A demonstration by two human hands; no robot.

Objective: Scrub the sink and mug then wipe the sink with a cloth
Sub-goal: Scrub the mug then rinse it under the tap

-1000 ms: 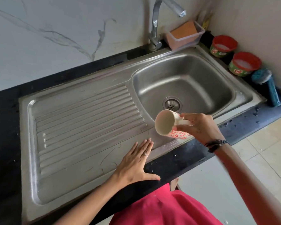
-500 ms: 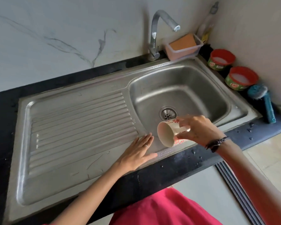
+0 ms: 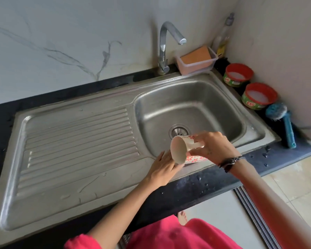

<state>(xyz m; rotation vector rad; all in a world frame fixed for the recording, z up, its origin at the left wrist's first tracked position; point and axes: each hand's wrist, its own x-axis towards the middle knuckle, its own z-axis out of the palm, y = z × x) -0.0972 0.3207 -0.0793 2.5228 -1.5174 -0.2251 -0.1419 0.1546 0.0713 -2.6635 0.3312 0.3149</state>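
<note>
Over the near edge of the sink (image 3: 190, 106), just in front of its drain (image 3: 180, 131), the right hand (image 3: 212, 148) has its grip curled round the handle of the tipped mug (image 3: 180, 151), the left hand (image 3: 162, 168) lying flat, fingers straight, beside its mouth.

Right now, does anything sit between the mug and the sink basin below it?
Nothing visible does. The right hand holds the mug tipped over the basin, which looks bare down to the drain.
</note>
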